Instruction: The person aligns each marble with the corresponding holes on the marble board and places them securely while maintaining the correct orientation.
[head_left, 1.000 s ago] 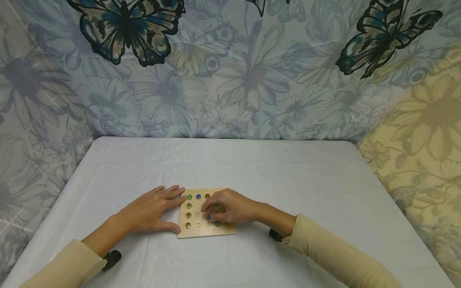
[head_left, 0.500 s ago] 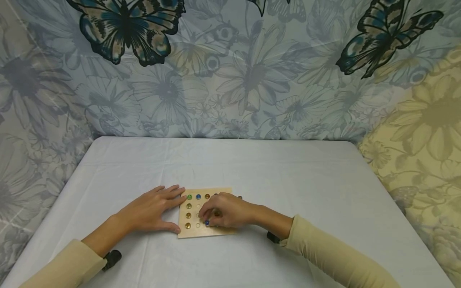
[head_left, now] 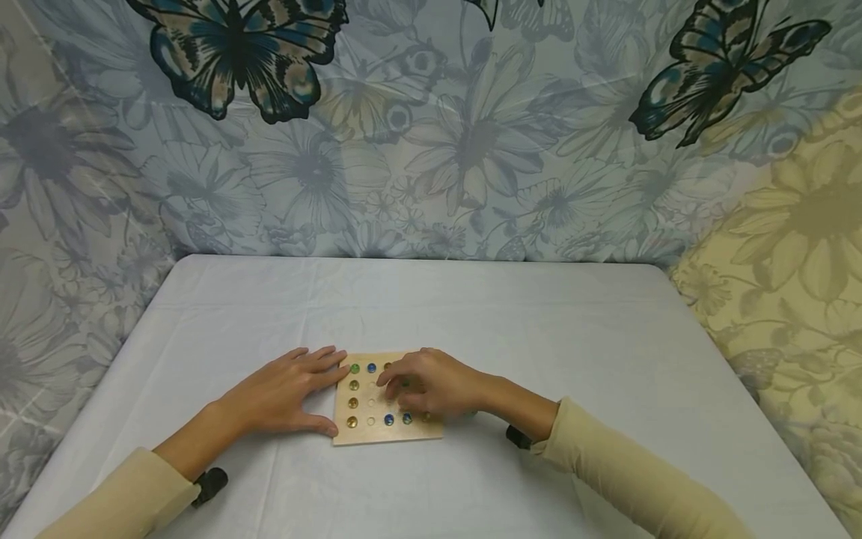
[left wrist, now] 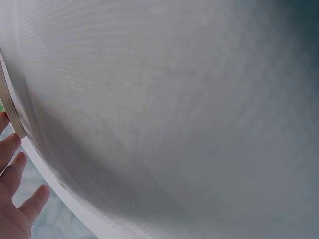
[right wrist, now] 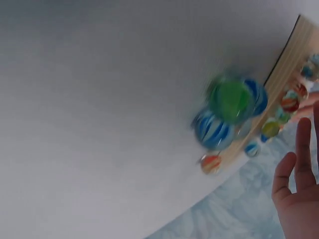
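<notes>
A pale wooden board (head_left: 359, 436) with rows of round hollows lies on the white table, glass marbles sitting in many of them. My left hand (head_left: 286, 392) lies spread at its left side, fingertips and thumb at the edge. Over the board's right half hovers my right hand (head_left: 438, 385), fingers loosely bent, no marble showing between them. Just below its thumb, a blue marble (head_left: 388, 420) rests in a front-row hollow beside a darker blue one (head_left: 407, 418). The right hand covers part of the board.
Beside the board's right edge, the right wrist view shows loose marbles on the cloth: a green one (right wrist: 231, 101), a blue-striped one (right wrist: 213, 129) and an orange one (right wrist: 211, 163). A butterfly-print fabric (head_left: 431, 150) hangs behind the table (head_left: 539, 314).
My right hand lowers the blue marble into a front-row hollow, lets it go, then lifts back and slightly right. The left hand stays put.
</notes>
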`<action>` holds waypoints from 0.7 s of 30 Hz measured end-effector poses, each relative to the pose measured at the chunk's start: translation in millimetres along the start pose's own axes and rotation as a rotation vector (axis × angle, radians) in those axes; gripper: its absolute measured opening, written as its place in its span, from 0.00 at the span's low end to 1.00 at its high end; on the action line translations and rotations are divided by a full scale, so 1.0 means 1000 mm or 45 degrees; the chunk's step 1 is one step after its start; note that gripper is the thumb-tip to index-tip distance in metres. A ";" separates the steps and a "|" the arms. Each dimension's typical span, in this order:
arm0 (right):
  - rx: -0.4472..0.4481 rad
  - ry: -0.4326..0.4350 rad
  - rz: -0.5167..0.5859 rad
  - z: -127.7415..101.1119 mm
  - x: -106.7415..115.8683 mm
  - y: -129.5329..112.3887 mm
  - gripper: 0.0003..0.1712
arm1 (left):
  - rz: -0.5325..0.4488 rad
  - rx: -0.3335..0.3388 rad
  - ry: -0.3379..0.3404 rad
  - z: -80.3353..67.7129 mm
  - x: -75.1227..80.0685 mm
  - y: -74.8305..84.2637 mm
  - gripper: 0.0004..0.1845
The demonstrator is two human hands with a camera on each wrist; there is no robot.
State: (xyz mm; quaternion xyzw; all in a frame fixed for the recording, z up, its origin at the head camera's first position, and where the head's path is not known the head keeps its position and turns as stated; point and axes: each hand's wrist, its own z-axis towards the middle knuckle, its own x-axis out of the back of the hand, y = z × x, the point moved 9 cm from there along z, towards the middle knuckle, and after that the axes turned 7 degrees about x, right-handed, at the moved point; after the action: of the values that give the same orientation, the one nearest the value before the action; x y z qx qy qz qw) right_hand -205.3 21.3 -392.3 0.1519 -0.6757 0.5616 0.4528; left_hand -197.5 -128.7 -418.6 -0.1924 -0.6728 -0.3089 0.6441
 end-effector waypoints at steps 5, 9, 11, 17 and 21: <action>-0.029 0.083 0.020 -0.010 0.017 0.010 0.20 | 0.005 0.001 0.017 0.000 -0.001 -0.001 0.52; -0.057 0.136 0.016 -0.021 0.027 0.020 0.18 | 0.006 -0.002 0.042 -0.001 0.000 -0.001 0.52; -0.064 0.144 0.028 -0.027 0.029 0.024 0.18 | 0.002 0.004 0.040 -0.002 0.000 -0.001 0.53; -0.097 0.172 0.029 -0.044 0.037 0.036 0.18 | -0.007 0.018 0.012 -0.002 -0.002 -0.001 0.53; -0.145 0.180 0.015 -0.056 0.043 0.043 0.18 | -0.010 0.028 -0.005 -0.002 -0.002 -0.002 0.53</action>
State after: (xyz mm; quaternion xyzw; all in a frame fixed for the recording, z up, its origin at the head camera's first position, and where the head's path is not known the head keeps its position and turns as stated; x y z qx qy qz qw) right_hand -235.0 98.1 -387.5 0.0818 -0.6737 0.5342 0.5040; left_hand -197.1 -130.9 -420.7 -0.1834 -0.6781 -0.3037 0.6437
